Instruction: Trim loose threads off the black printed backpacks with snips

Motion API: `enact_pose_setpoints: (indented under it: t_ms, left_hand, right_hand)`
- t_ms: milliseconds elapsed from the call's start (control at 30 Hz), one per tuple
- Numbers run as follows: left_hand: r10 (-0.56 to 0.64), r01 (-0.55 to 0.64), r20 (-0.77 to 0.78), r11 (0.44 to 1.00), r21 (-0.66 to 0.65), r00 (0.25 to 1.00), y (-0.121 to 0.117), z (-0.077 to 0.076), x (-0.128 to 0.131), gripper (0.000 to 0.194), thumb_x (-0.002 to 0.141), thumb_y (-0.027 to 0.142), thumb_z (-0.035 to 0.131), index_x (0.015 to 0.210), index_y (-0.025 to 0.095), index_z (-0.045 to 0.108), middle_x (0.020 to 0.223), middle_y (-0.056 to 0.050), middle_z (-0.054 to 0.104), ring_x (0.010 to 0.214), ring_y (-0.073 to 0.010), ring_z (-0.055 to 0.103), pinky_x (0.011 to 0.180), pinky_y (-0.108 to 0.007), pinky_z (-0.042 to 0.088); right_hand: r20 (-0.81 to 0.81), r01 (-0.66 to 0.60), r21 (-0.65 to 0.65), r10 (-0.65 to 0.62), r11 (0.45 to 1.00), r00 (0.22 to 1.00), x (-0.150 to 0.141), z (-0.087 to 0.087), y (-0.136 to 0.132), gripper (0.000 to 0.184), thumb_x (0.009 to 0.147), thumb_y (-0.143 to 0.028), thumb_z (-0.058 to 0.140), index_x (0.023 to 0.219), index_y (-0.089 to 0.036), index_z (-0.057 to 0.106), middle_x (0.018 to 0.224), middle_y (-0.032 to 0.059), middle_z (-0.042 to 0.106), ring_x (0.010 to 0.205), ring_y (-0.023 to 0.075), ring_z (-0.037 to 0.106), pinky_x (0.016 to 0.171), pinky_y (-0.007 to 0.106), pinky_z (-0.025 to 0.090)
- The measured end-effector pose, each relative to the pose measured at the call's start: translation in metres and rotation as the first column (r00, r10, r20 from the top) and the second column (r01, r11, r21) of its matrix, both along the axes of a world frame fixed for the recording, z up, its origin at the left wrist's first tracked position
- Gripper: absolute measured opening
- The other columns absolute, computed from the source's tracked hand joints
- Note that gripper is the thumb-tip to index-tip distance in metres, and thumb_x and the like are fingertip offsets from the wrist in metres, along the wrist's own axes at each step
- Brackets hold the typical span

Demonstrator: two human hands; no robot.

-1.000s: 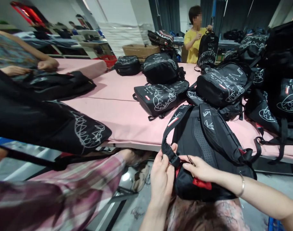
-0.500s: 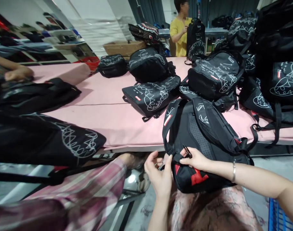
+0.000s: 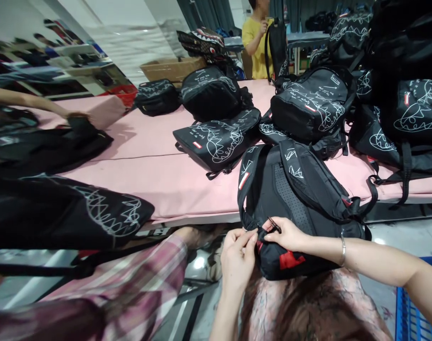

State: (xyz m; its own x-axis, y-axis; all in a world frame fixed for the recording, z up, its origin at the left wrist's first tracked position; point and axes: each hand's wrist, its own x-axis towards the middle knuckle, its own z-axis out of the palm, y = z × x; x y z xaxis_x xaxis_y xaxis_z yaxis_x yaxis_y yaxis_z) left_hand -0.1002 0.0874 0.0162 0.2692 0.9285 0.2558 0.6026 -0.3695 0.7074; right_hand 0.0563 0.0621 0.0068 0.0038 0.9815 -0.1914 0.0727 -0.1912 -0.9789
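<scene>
A black backpack with white scribble print and red patches hangs over the front edge of the pink table, its straps facing up. My left hand pinches the lower end of its left shoulder strap. My right hand rests on the backpack's bottom beside that spot, fingers closed on a small dark tool like thread snips.
Several more black printed backpacks lie piled at the middle and right of the table. A co-worker in a plaid sleeve sits at my left with a black bag. A person in yellow stands behind. A cardboard box sits at the back.
My left hand closed back onto the strap end after opening briefly. The view shifted down and left; the person at the back lifted a bag higher.
</scene>
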Motion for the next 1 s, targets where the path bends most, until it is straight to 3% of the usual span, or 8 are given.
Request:
enact_pose_setpoints:
  t_ms: [200, 500, 567, 667, 733, 833, 933, 1000]
  left_hand:
    - [0.091, -0.089, 0.11, 0.996, -0.025, 0.99, -0.001, 0.002, 0.007, 0.033, 0.083, 0.038, 0.045, 0.078, 0.016, 0.069, 0.083, -0.007, 0.054, 0.082, -0.0175, 0.054, 0.074, -0.029, 0.046]
    - [0.049, 0.116, -0.445, 0.935, 0.336, 0.894, -0.018, 0.003, 0.011, 0.019, 0.08, 0.027, 0.053, 0.087, 0.019, 0.068, 0.085, -0.006, 0.06, 0.078, -0.0209, 0.053, 0.062, -0.032, 0.036]
    - [0.022, 0.098, -0.343, 0.939, 0.33, 0.939, -0.015, 0.0, 0.013, 0.017, 0.079, 0.025, 0.052, 0.078, 0.015, 0.066, 0.083, -0.007, 0.059, 0.077, -0.0195, 0.053, 0.064, -0.032, 0.038]
    - [0.049, -0.06, 0.076, 0.987, 0.146, 0.996, -0.009, -0.008, 0.016, 0.019, 0.076, 0.026, 0.052, 0.065, 0.014, 0.061, 0.08, -0.006, 0.057, 0.078, -0.0163, 0.053, 0.07, -0.029, 0.042]
    - [0.162, -0.112, 0.393, 0.983, -0.147, 0.905, -0.008, -0.011, 0.017, 0.019, 0.072, 0.03, 0.057, 0.064, 0.013, 0.062, 0.085, -0.006, 0.055, 0.079, -0.0146, 0.053, 0.071, -0.026, 0.043]
    - [0.351, 0.05, 0.667, 0.863, -0.503, 0.657, -0.011, -0.008, 0.019, 0.023, 0.063, 0.035, 0.068, 0.068, 0.013, 0.066, 0.097, -0.006, 0.053, 0.083, -0.0135, 0.053, 0.073, -0.024, 0.045]
    - [0.387, 0.216, 0.724, 0.78, -0.587, 0.571, -0.016, -0.003, 0.019, 0.029, 0.061, 0.037, 0.072, 0.079, 0.014, 0.069, 0.104, -0.007, 0.054, 0.094, -0.0165, 0.052, 0.081, -0.026, 0.044]
    - [0.345, 0.207, 0.715, 0.801, -0.562, 0.608, -0.016, -0.005, 0.018, 0.031, 0.066, 0.042, 0.068, 0.082, 0.015, 0.069, 0.105, -0.008, 0.054, 0.1, -0.0179, 0.05, 0.086, -0.028, 0.042]
  right_hand:
    - [0.07, 0.019, 0.025, -0.021, 1.0, 0.997, 0.003, -0.003, 0.002, 0.009, 0.066, -0.008, 0.059, 0.073, -0.014, 0.057, 0.072, -0.0019, 0.057, 0.07, 0.0104, 0.051, 0.07, 0.023, 0.038]
    - [0.058, 0.075, -0.08, -0.071, 0.994, 0.996, 0.003, -0.014, 0.001, 0.009, 0.064, -0.012, 0.062, 0.073, -0.013, 0.059, 0.068, -0.0008, 0.058, 0.063, 0.0098, 0.052, 0.062, 0.022, 0.04]
    - [0.061, 0.065, -0.065, -0.061, 0.996, 0.996, 0.003, -0.013, 0.0, 0.007, 0.066, -0.014, 0.061, 0.072, -0.013, 0.059, 0.068, -0.0009, 0.059, 0.063, 0.0098, 0.053, 0.063, 0.022, 0.04]
    - [0.08, 0.044, -0.012, -0.043, 0.999, 0.996, 0.004, -0.008, -0.001, 0.005, 0.067, -0.014, 0.06, 0.072, -0.014, 0.059, 0.07, -0.0013, 0.06, 0.066, 0.0099, 0.054, 0.066, 0.022, 0.039]
    - [0.09, 0.034, 0.018, -0.035, 0.999, 0.995, 0.004, -0.006, 0.0, 0.006, 0.068, -0.016, 0.06, 0.073, -0.014, 0.06, 0.071, -0.0011, 0.061, 0.067, 0.0105, 0.054, 0.066, 0.023, 0.039]
    - [0.067, 0.038, 0.046, -0.041, 0.998, 0.997, 0.003, -0.007, 0.0, 0.006, 0.068, -0.016, 0.059, 0.073, -0.015, 0.059, 0.072, -0.0012, 0.06, 0.068, 0.0106, 0.054, 0.067, 0.024, 0.04]
    - [0.016, 0.064, 0.038, -0.065, 0.997, 0.998, 0.003, -0.009, 0.0, 0.009, 0.064, -0.014, 0.06, 0.073, -0.014, 0.058, 0.071, -0.0018, 0.059, 0.067, 0.0103, 0.052, 0.069, 0.024, 0.04]
    - [-0.008, 0.066, 0.028, -0.066, 0.997, 0.998, 0.003, -0.009, 0.0, 0.01, 0.063, -0.014, 0.061, 0.072, -0.014, 0.057, 0.071, -0.0018, 0.058, 0.068, 0.0102, 0.052, 0.069, 0.023, 0.04]
